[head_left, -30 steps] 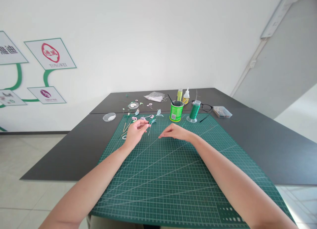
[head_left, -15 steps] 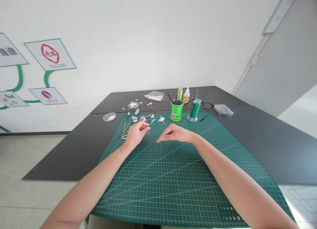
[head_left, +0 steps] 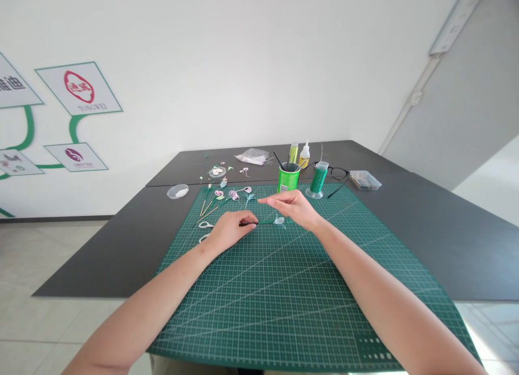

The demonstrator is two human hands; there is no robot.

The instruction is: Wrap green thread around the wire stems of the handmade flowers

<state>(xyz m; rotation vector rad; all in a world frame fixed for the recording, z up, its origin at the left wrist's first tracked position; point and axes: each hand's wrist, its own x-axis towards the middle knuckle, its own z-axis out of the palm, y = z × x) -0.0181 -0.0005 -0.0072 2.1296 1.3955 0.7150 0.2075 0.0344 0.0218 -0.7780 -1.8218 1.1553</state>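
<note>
My left hand (head_left: 232, 230) rests low over the green cutting mat (head_left: 284, 310), its fingers pinched on the stem of a small wire flower piece (head_left: 272, 221) with a pale leaf at its tip. My right hand (head_left: 292, 206) hovers just right of that leaf, fingers curled and pinched, and I cannot make out anything in them. Several more pink and green wire flowers (head_left: 229, 195) lie at the mat's far left edge.
A green can (head_left: 287, 180) with tools, two glue bottles (head_left: 305, 155), a green thread spool (head_left: 318, 180), glasses (head_left: 337, 175), a small clear box (head_left: 365, 180), a plastic bag (head_left: 253, 157) and a shallow dish (head_left: 178, 191) stand on the dark table (head_left: 446, 229) behind the mat.
My left hand has drawn back toward me, bringing the flower piece away from the pile. My right hand has moved up and farther away, beside the leaf.
</note>
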